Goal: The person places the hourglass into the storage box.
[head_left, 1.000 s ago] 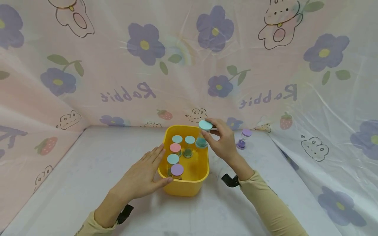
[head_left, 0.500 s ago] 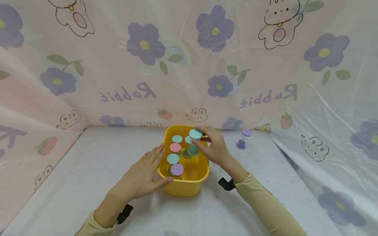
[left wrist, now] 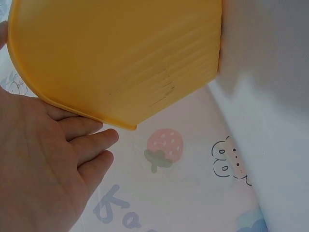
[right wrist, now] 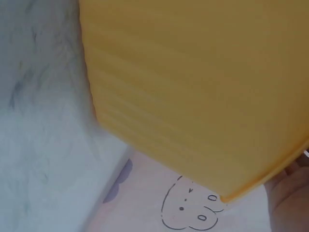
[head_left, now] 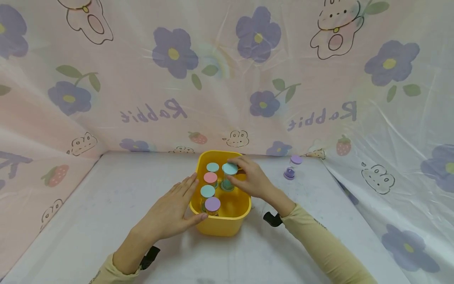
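Observation:
My right hand (head_left: 256,180) reaches over the right rim of the yellow bin (head_left: 220,227) and grips a teal-capped sand timer (head_left: 230,169) by its upper part. The timer stands upright inside the bin and hides another teal one behind it. Along the bin's left side are a teal-capped timer (head_left: 213,167), a pink one (head_left: 211,177), a second teal one (head_left: 207,191) and a purple one (head_left: 213,204). Straight-fingered, my left hand (head_left: 172,215) rests on the left rim; in the left wrist view its fingers (left wrist: 94,145) lie by the bin's edge.
A purple sand timer (head_left: 293,167) stands on the white tabletop (head_left: 142,173), right of the bin. A printed cloth (head_left: 227,86) hangs behind the table and down both sides.
My right hand has moved left and down, lowering the teal sand timer from above the right rim into the bin. The left hand has stayed on the rim.

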### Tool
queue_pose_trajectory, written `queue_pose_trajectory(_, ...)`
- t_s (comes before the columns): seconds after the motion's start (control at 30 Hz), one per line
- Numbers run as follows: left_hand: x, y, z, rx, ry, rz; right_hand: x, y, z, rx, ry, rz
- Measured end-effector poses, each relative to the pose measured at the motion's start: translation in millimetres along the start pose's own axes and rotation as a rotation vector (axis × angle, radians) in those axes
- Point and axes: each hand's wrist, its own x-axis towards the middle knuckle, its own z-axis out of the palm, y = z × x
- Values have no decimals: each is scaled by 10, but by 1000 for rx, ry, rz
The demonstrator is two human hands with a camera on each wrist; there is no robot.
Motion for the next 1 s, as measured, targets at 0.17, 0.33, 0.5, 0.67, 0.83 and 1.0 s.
queue_pose_trajectory(0.17, -8, -5, 5, 1, -4, -4, 87, -25, -55, -137, -194, 54)
queue_pose_trajectory(0.33, -7, -7, 13, -5, -11, -7, 151, -51, -78, -227, -320, 113)
queue_pose_trajectory(0.5, -8, -3, 15, -3, -1, 2, 211, -55, -80, -263, -399, 141)
queue_pose_trajectory(0.67, -1, -6, 13, -3, 10, 8, 259, -58, -85, -289, -454, 148)
queue_pose_trajectory(0.83, -1, -4, 10, -6, 12, 5, 304, -70, -78, -283, -505, 155)
queue_pose_trajectory(1.0, 0, -3, 10, -5, 12, 5, 329, -79, -72, -268, -541, 151)
